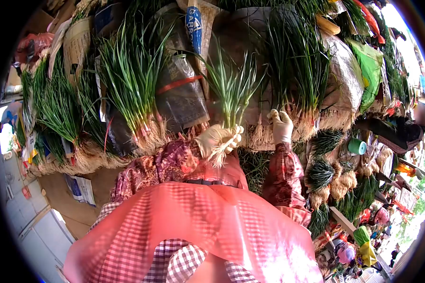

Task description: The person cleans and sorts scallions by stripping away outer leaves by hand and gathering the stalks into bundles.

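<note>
My left hand (218, 141), in a pale glove, is closed around a small bunch of spring onions (232, 89). Their green leaves point away from me, and the pale roots hang down below the fingers. To the right, my gloved right hand (282, 127) has its fingers curled together at the root end of a larger pile of spring onions (307, 70). Whatever lies between those fingertips is too small to make out. Another spread bundle of spring onions (139, 80) rests to the left of my left hand, roots toward me.
Dark plastic sheeting with a red band (182, 85) lies between the bundles. More spring onions (56, 104) line the left side. At the right are a person in dark clothing (394, 134), a green cup (357, 146) and several root bundles (342, 184). A red apron (193, 212) covers my lap.
</note>
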### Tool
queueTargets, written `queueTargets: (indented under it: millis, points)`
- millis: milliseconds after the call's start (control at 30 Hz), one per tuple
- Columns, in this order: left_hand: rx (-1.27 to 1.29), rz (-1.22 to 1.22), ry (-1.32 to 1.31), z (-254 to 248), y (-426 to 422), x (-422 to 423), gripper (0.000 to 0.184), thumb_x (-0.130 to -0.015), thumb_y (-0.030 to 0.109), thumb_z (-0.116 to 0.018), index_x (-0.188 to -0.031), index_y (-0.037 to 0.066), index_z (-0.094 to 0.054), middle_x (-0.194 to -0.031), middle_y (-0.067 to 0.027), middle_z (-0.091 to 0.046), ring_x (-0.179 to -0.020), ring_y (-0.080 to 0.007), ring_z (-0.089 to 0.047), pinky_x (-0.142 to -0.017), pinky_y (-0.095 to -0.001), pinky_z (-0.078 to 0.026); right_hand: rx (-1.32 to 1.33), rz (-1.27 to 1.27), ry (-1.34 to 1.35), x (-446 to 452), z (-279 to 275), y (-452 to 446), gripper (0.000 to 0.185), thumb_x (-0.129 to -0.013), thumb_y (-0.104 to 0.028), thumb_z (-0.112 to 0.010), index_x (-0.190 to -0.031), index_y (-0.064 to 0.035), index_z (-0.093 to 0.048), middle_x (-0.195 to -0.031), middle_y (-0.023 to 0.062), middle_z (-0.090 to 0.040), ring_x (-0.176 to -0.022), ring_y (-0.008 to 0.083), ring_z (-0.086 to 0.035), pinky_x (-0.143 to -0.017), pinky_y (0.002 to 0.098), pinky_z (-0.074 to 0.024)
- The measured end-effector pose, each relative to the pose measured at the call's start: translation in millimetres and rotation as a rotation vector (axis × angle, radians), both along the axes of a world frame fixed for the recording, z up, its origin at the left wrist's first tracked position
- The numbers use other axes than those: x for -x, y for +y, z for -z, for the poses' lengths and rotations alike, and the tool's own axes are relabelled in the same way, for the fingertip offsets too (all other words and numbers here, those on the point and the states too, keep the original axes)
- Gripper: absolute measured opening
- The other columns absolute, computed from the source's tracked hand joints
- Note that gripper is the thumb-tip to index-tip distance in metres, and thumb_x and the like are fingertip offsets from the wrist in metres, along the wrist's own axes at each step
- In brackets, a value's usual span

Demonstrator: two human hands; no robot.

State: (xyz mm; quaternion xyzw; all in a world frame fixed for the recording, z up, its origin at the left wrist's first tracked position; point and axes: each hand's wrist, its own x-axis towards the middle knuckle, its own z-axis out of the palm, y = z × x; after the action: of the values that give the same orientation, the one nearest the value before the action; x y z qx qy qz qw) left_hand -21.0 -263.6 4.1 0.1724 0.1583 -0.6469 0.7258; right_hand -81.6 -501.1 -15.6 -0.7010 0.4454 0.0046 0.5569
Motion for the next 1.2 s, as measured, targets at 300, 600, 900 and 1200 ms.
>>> queueTargets:
  millis: [300,600,900,1200]
  points:
    - [-0.379,-0.223,-0.437,30.2,-16.2,6.7,0.030,-0.083,0.005,-0.063,-0.113,0.004,-0.056,-0.088,-0.0028,-0.062,-0.072,-0.0117,-0.059,-0.063,-0.0243,-0.050,0.629,-0.639,0.310,-45.9,44.0,5.9,0.037,-0.081,-0.036,-0.067,-0.098,-0.0033,-0.063,-0.077,0.0134,-0.067,-0.068,0.0273,-0.065,-0.062,0.0361,-0.0522]
    - [-0.422,-0.091,-0.325,8.6,-24.3,15.3,0.019,-0.087,0.004,-0.060,-0.105,0.003,-0.061,-0.092,-0.0072,-0.066,-0.082,-0.0181,-0.065,-0.069,-0.0318,-0.055,-0.365,-0.251,-0.110,-11.1,4.3,58.0,0.020,-0.091,-0.015,-0.059,-0.101,0.0014,-0.062,-0.083,0.0061,-0.066,-0.069,0.0093,-0.060,-0.061,0.0255,-0.0503]
    - [-0.339,-0.034,-0.341,13.2,-5.5,15.4,0.019,-0.079,0.000,-0.063,-0.098,0.003,-0.060,-0.093,-0.0063,-0.063,-0.077,-0.0151,-0.063,-0.062,-0.0294,-0.052,0.047,-0.063,-0.068,-10.3,18.1,24.2,0.016,-0.090,-0.019,-0.058,-0.088,-0.0051,-0.065,-0.073,0.0049,-0.066,-0.058,0.0092,-0.059,-0.052,0.0243,-0.0494]
    - [-0.457,0.001,-0.320,21.2,-3.1,27.3,0.020,-0.083,0.003,-0.061,-0.103,-0.002,-0.064,-0.086,-0.0080,-0.065,-0.069,-0.0152,-0.061,-0.055,-0.0253,-0.048,-0.621,-0.136,-0.056,-24.4,-26.5,67.7,0.018,-0.088,-0.019,-0.065,-0.095,-0.0024,-0.061,-0.072,0.0011,-0.061,-0.051,0.0054,-0.047,-0.046,0.0202,-0.0405]
